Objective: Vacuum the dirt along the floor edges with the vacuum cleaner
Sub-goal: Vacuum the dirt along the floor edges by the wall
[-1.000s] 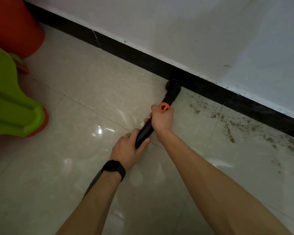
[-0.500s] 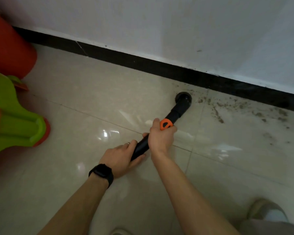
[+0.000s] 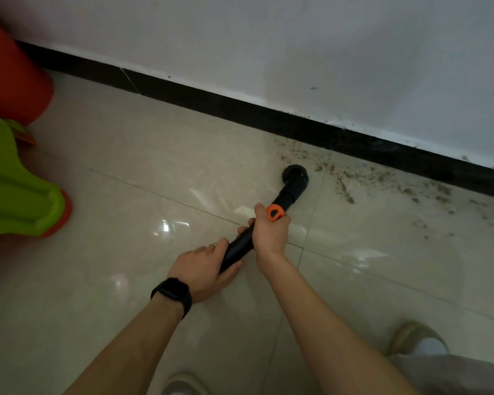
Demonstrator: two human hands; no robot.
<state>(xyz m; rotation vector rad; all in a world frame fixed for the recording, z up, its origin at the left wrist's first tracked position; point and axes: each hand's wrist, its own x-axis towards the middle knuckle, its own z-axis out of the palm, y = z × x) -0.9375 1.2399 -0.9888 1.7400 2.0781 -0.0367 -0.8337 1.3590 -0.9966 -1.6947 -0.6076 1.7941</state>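
A black vacuum cleaner wand (image 3: 240, 246) with an orange button (image 3: 275, 212) slants up to the right over the beige tile floor. Its round nozzle head (image 3: 296, 175) rests on the floor just left of a band of brown dirt (image 3: 382, 178) lying along the black baseboard (image 3: 240, 105). My right hand (image 3: 268, 232) grips the wand just below the orange button. Lower on the wand, my left hand (image 3: 203, 269), a black watch on its wrist, holds the end of the tube.
A white wall (image 3: 297, 52) rises behind the baseboard. A green plastic object (image 3: 17, 195) with orange parts and a red-orange tub (image 3: 9, 75) stand at the left. My shoes show at the bottom (image 3: 183, 384) and the lower right (image 3: 417, 339).
The nozzle head has pulled back from the baseboard onto the open tile, beside the dirt. Both hands keep the same hold on the wand.
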